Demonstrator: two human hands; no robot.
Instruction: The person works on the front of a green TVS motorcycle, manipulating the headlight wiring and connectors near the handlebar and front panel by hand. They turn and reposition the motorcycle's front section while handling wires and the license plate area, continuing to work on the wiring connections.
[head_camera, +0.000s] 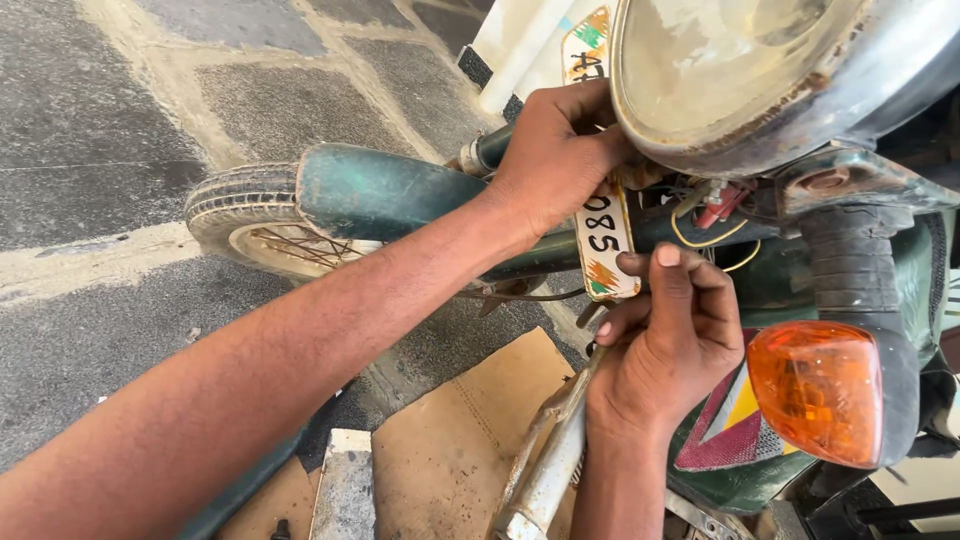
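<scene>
My left hand (555, 160) reaches in under the round headlight (730, 70) of a green motorcycle, its fingers curled behind the top of a white number plate (603, 240). What the fingers hold there is hidden. My right hand (665, 335) is just below the plate, fingers bent, thumb and forefinger touching the plate's lower edge. Red and yellow wires (715, 215) show behind the plate.
The front wheel (245, 215) and green mudguard (375, 190) lie to the left over a stone-paved floor. An orange turn signal (818, 390) juts out at right. A metal lever (550, 460) and a sheet of cardboard (450, 440) are below my hands.
</scene>
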